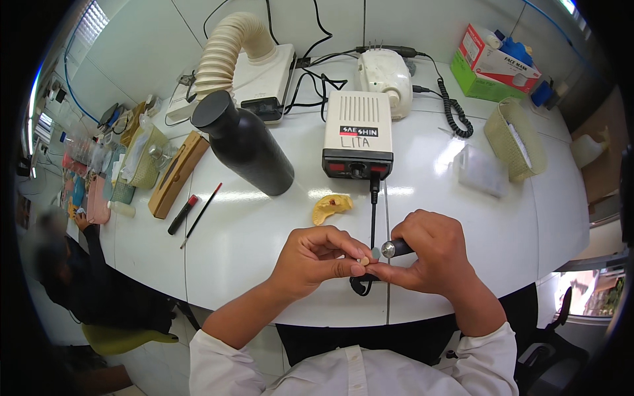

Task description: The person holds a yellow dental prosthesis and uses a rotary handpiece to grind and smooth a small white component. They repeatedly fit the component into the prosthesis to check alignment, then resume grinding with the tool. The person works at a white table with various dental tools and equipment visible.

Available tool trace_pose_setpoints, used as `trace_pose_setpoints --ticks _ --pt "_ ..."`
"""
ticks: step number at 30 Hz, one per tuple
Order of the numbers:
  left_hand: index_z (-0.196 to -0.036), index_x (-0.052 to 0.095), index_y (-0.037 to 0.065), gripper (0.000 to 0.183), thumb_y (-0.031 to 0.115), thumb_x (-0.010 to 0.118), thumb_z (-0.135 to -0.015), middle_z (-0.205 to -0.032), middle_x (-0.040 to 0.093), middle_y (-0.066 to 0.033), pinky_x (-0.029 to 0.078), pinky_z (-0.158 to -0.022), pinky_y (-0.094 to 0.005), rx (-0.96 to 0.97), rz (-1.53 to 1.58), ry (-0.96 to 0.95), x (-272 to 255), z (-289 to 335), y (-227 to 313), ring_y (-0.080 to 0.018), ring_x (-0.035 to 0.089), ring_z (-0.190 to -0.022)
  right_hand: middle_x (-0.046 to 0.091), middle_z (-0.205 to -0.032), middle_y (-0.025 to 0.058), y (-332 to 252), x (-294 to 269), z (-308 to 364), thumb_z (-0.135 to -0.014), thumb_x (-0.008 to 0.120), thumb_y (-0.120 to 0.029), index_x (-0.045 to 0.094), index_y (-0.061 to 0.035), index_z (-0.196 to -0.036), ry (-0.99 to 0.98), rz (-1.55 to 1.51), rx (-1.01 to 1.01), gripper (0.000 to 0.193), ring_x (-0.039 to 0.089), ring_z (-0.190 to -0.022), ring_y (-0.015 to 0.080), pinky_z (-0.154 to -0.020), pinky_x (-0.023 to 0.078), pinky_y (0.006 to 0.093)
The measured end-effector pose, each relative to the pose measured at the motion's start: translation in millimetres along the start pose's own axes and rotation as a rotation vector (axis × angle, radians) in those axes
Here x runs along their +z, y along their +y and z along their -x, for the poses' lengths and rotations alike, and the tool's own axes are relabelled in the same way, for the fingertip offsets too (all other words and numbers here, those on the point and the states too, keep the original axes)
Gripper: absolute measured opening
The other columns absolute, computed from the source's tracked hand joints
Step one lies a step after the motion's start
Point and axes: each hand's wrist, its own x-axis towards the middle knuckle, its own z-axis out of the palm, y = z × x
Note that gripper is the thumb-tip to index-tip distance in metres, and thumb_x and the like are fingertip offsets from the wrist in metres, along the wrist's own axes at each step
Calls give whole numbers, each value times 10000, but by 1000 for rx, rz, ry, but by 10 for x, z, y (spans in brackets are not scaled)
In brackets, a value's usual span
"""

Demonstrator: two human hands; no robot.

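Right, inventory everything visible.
drill: one, black, front
disc: one, green, drill tip
small piece: one, tan, beside disc
curved model: one, yellow, centre
control box: one, cream, back
machine: one, white, back
bottle: one, black, left
hose: one, cream, back
brush: one, red-black, left
marker: one, black, left
long box: one, brown, left
baskets: at least two, pale, both sides
cartons: two, red, green, right
case: one, clear, right
co-worker: one, dark-clothed, left
left hand: one, bare, front
right hand: one, bare, front
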Motion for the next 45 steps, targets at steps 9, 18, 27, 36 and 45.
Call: trace_pose_setpoints --ticks 9,18,27,36,45 --pt "-957 732 -13 145 -78 737 -827 -1002 713 -165 580 -838 -315 85 -53 -19 1 8 -5 -211 692 -946 407 -565 -11 6 -1 -12 -662 831 -454 517 -140 -611 39 157 -7 447 448 -499 170 -469 343 311" --pt "-952 728 -31 149 -93 742 -817 -979 704 -167 555 -843 -325 108 -48 -28 6 15 6 -216 675 -936 387 -566 -15 9 -21 -6 -669 810 -491 522 -143 -619 -1 166 -13 455 441 -505 166 -474 337 307" --pt "-945 732 -44 161 -109 748 -798 -972 703 -165 538 -827 -322 162 -124 -27 30 6 25 -210 661 -936 393 -577 -10 12 -13 1 -662 804 -497 537 -137 -634 -13 157 -8 449 451 -519 169 -484 341 312" --pt "-947 731 -45 153 -97 749 -804 -970 701 -165 531 -827 -322 146 -124 -36 31 10 38 -208 656 -935 394 -578 -9 -1 -24 -7 -676 797 -456 540 -136 -631 -38 148 -14 413 447 -510 171 -483 338 313" --pt "-956 722 -44 156 -93 746 -811 -981 700 -172 525 -839 -325 149 -115 -36 35 16 31 -206 655 -937 403 -583 -5 8 0 -8 -676 805 -460 542 -132 -636 -34 110 -12 422 452 -512 175 -483 343 315"
